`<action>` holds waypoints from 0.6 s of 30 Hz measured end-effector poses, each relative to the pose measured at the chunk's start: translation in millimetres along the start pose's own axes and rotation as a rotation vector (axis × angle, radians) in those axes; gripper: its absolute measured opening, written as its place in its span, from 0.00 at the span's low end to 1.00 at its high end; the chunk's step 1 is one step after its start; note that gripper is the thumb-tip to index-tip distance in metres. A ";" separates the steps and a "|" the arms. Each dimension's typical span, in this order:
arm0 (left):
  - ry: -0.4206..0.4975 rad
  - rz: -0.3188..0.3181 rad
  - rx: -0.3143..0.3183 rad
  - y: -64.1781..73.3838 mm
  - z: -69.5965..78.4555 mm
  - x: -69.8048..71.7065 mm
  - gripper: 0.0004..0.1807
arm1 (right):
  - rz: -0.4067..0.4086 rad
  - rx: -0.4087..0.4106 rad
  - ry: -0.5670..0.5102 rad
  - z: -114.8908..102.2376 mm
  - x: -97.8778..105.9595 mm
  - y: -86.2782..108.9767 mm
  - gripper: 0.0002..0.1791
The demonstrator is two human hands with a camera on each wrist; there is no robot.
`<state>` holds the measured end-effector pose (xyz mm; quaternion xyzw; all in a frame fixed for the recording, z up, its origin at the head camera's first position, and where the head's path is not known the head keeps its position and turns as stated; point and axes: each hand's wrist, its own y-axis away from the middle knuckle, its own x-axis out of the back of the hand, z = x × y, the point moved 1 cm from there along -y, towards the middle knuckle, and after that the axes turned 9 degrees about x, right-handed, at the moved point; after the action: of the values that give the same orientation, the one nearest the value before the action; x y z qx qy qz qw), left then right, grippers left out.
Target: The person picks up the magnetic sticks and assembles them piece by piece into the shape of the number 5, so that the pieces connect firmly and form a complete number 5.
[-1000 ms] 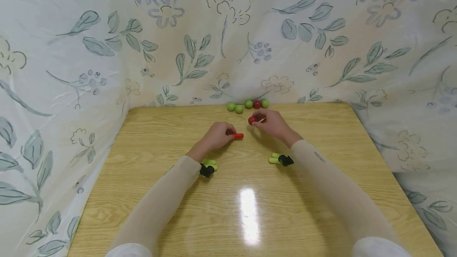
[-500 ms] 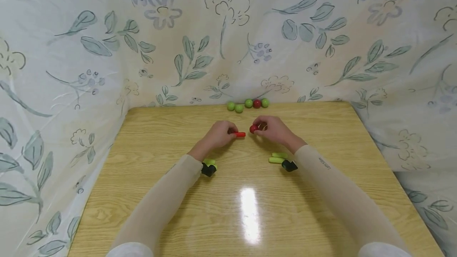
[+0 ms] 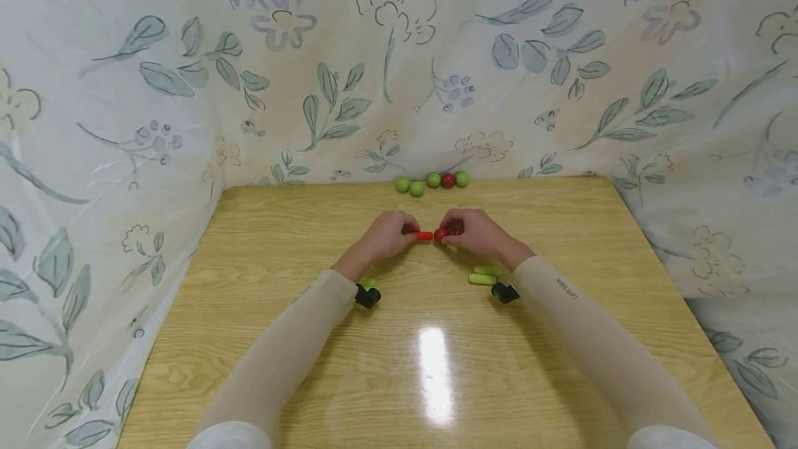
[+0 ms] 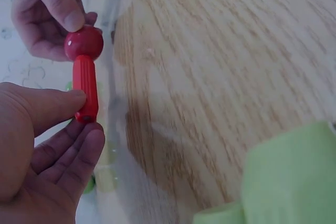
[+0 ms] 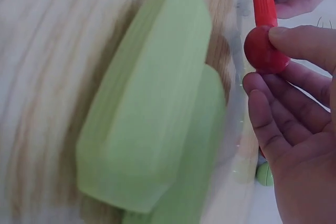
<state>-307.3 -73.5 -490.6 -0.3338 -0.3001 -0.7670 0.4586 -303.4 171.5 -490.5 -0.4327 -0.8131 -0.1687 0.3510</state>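
In the head view my left hand pinches a red rod near the middle of the table. The left wrist view shows this rod as a short ridged stick with a dark spot at its near end, held between thumb and fingers. My right hand pinches a glossy red ball between thumb and fingertips. Rod and ball stand end to end, the rod's far end right at the ball in both wrist views.
Several green balls and another red ball lie along the table's back edge by the floral cloth. Light green rods rest near my right wrist, and more green rods lie partly hidden by my left wrist.
My right hand has brought the red ball nearer and down to the rod's end. My left hand has shifted slightly right with the rod, and the gap between them has closed.
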 end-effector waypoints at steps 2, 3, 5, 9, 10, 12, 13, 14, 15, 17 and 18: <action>-0.001 0.002 -0.001 0.2 -0.2 -1.2 0.04 | -0.004 0.005 0.006 -1.0 -0.9 0.1 0.11; -0.001 0.002 -0.003 0.4 -0.2 -1.5 0.04 | -0.006 0.010 0.006 -0.9 -1.3 0.2 0.11; -0.005 0.004 -0.009 0.6 0.0 -2.3 0.04 | -0.009 0.014 0.002 -0.7 -2.0 0.7 0.11; -0.008 0.005 -0.015 1.0 0.9 -3.6 0.03 | -0.015 0.005 -0.022 0.1 -2.7 2.7 0.13; -0.008 0.005 -0.015 1.1 1.2 -4.1 0.03 | -0.018 0.002 -0.028 0.1 -2.8 3.2 0.14; -0.008 0.004 -0.011 1.3 1.5 -5.0 0.03 | -0.020 -0.002 -0.037 0.0 -3.2 4.2 0.15; -0.010 0.003 -0.010 1.4 1.7 -5.4 0.03 | -0.021 0.000 -0.038 0.4 -3.5 4.5 0.16; -0.011 0.004 -0.008 1.6 1.8 -5.7 0.03 | -0.023 0.004 -0.039 0.9 -3.7 4.6 0.16; -0.013 0.004 -0.007 1.6 1.8 -6.1 0.03 | -0.023 0.008 -0.040 1.3 -3.8 4.8 0.16; -0.016 0.005 -0.004 2.0 1.7 -7.0 0.04 | -0.019 0.008 -0.040 2.1 -4.6 5.3 0.15; -0.016 0.005 -0.004 2.3 1.7 -7.4 0.04 | -0.018 0.008 -0.040 2.7 -4.9 5.4 0.15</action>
<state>-302.3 -69.4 -495.1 -0.3418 -0.3016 -0.7635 0.4575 -298.3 173.2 -496.1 -0.4274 -0.8243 -0.1598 0.3351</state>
